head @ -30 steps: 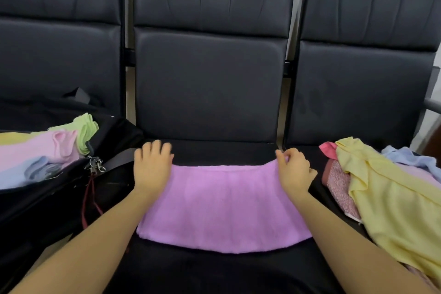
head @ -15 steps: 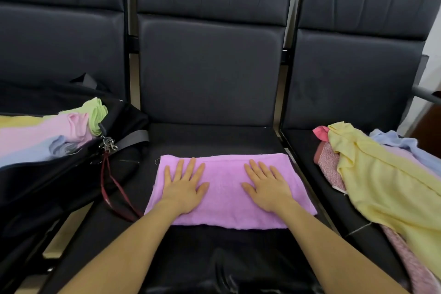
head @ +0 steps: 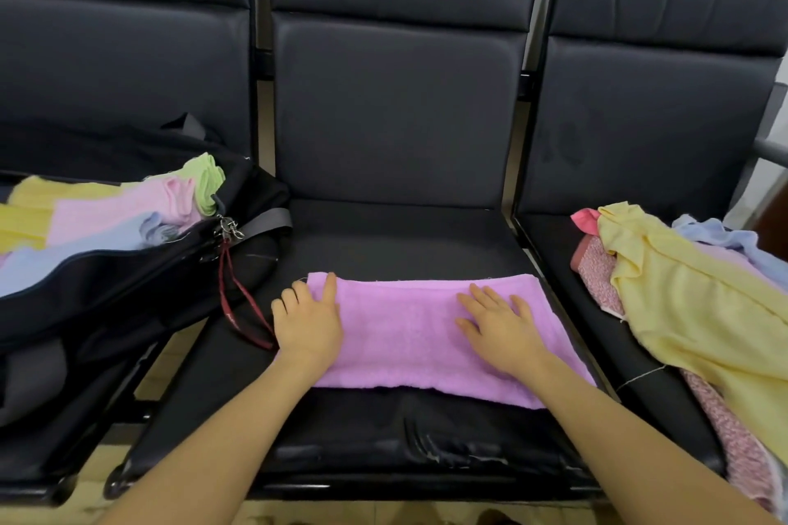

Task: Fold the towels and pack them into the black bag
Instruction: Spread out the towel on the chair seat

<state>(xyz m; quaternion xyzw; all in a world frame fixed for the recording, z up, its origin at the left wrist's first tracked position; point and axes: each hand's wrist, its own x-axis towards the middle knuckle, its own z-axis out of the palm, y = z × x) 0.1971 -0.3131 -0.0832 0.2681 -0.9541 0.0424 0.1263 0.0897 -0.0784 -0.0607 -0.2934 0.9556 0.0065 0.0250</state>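
I see the purple towel [head: 409, 337] folded flat on the middle seat [head: 396, 239], its far edge straight, near edge close to the seat front. My left hand [head: 309, 324] sits at the towel's left edge, fingers loosely bent, thumb on the cloth; can't tell if it grips. My right hand [head: 501, 328] lies flat on the towel, fingers spread. Bare seat behind the towel. The black bag [head: 128, 277] lies open on the left seat, spilling onto the middle one, folded towels [head: 106, 213] inside, red strap [head: 239, 303] dangling just beside my left hand. The unfolded pile [head: 699, 311] crowds the right seat. Black padded chairs in a row
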